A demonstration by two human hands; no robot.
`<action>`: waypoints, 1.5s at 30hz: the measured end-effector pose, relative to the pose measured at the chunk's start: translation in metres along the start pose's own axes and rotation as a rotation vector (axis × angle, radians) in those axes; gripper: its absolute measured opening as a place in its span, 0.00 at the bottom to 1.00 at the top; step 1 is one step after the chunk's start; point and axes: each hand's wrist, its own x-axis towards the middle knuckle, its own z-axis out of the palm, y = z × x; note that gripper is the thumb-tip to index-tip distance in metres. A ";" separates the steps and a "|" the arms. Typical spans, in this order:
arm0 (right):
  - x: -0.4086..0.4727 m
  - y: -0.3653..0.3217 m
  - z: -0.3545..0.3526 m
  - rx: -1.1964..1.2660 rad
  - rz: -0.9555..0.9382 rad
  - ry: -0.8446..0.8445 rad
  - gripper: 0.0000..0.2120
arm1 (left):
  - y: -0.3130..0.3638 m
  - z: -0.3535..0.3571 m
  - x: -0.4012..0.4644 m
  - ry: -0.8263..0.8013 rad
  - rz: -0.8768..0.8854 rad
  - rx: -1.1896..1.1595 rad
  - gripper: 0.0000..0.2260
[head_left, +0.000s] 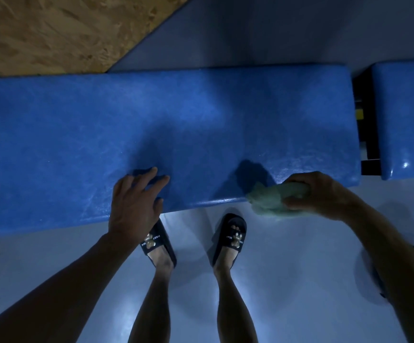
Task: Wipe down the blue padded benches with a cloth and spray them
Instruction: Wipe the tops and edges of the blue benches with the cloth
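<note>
A long blue padded bench [201,120] runs across the view from left to right, its surface glossy with faint streaks. My left hand [135,201] rests flat on its near edge, fingers spread, holding nothing. My right hand [317,194] is closed around a bunched pale green cloth [266,201], which presses against the bench's near edge close to its right end. A second blue padded bench [406,120] stands to the right, apart from the first by a narrow gap. No spray bottle is in view.
A dark frame with a yellow part [360,115] shows in the gap between the benches. My feet in black slippers [230,237] stand on the pale grey floor [300,280] just before the bench. A chipboard panel [52,30] fills the top left behind the bench.
</note>
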 end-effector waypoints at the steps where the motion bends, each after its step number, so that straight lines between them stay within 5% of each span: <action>1: 0.005 0.004 -0.006 -0.060 0.045 -0.016 0.12 | 0.000 0.000 0.000 0.003 0.003 -0.002 0.23; 5: 0.036 0.005 -0.015 -0.300 0.245 -0.073 0.14 | -0.002 0.002 -0.001 0.025 0.009 -0.008 0.20; 12: 0.070 -0.054 0.041 -0.055 0.162 0.441 0.18 | -0.003 0.002 -0.001 0.031 0.019 -0.049 0.21; 18: 0.071 -0.035 0.042 0.067 0.020 0.315 0.39 | -0.005 0.005 -0.001 0.007 0.014 -0.056 0.21; 24: 0.076 -0.036 0.041 0.026 0.045 0.469 0.20 | -0.006 0.007 -0.003 0.020 0.017 -0.086 0.21; 32: 0.069 -0.058 0.059 0.181 0.108 0.474 0.25 | -0.005 0.004 -0.002 -0.004 0.008 -0.075 0.21; 37: 0.056 -0.078 0.106 0.051 -0.045 0.457 0.28 | -0.004 0.003 -0.001 -0.024 -0.007 -0.070 0.21; 45: 0.052 -0.054 0.081 0.090 -0.009 0.414 0.19 | -0.001 0.002 -0.001 -0.033 -0.018 -0.072 0.23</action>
